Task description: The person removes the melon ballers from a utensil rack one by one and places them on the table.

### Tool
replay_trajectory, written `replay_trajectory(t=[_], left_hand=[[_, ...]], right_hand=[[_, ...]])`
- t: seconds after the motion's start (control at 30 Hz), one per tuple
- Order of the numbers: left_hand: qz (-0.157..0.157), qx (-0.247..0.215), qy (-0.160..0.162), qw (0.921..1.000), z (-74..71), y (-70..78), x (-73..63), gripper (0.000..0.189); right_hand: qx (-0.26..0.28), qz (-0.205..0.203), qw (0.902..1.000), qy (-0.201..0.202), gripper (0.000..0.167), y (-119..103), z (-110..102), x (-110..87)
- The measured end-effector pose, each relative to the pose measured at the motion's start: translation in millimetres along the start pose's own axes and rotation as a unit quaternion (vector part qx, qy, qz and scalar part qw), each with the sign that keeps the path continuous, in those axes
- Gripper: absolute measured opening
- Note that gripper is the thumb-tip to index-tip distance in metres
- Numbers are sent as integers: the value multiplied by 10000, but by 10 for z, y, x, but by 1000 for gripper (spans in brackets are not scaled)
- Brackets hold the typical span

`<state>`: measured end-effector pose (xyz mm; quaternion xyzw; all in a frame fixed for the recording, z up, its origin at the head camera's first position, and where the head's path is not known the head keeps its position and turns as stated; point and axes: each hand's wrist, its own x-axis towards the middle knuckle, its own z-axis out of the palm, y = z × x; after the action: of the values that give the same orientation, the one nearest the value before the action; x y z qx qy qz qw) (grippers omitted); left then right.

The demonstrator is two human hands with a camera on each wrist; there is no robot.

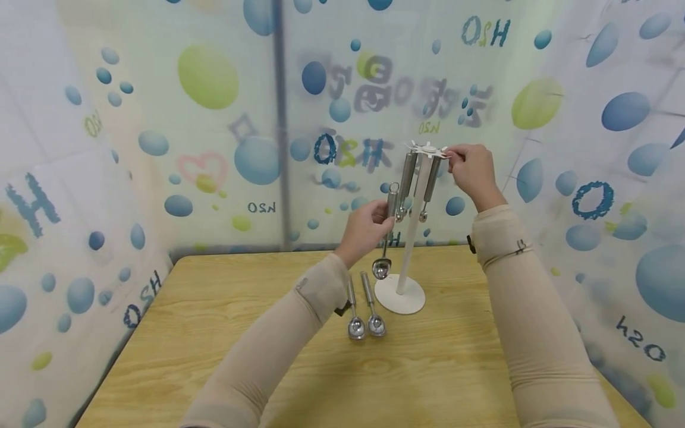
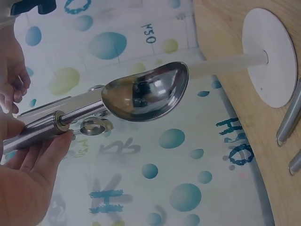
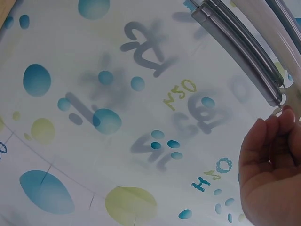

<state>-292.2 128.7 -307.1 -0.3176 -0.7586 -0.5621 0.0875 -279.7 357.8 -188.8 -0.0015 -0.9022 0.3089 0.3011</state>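
Note:
My left hand (image 1: 368, 229) grips the steel handle of an ice cream scoop (image 2: 148, 92), whose bowl points down toward the table. A loop tops its handle, at the left of a white utensil stand (image 1: 411, 302). Fingertips of my right hand (image 1: 473, 173) pinch the rim of the stand's notched hook ring (image 1: 428, 149). Several steel-handled utensils (image 1: 408, 178) hang from that ring around the pole. In the right wrist view, the upper ends of hanging handles (image 3: 240, 54) come right up to my right fingertips.
Two more ice cream scoops, one on the left (image 1: 356, 328) and one on the right (image 1: 377, 325), lie side by side left of the stand's round base. Beneath them is a wooden table (image 1: 214, 315). A printed curtain (image 1: 230, 137) surrounds the table's back and sides.

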Motion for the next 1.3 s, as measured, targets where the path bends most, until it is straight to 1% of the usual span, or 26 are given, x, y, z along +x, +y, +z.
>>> replay_trajectory(t=[0.2,0.47,0.7,0.87,1.0,1.1,1.3], left_hand=[[-20,295,127,9995,-93,-111,-47,27],[-168,579,244,9979,-223,-300,-129,28],[-185,559,290,9978,-327,-408,-214,23],[-322,603,306,9972,-395,-506,-279,22],[-356,632,295,9969,-444,-570,-330,23],[-390,613,256,9970,-474,-618,-360,25],[-576,469,293,9968,-522,-776,-426,27]], right_hand=[[-75,-92,9998,137,32,-14,8,-10],[7,-82,9999,138,32,-20,22,-6],[39,-23,9998,168,32,-2,31,-6],[18,-150,9995,286,31,14,50,-7],[-7,-262,9990,356,31,25,57,-11],[-11,-265,9989,376,30,33,51,-7],[-62,-256,9990,354,31,39,54,13]])
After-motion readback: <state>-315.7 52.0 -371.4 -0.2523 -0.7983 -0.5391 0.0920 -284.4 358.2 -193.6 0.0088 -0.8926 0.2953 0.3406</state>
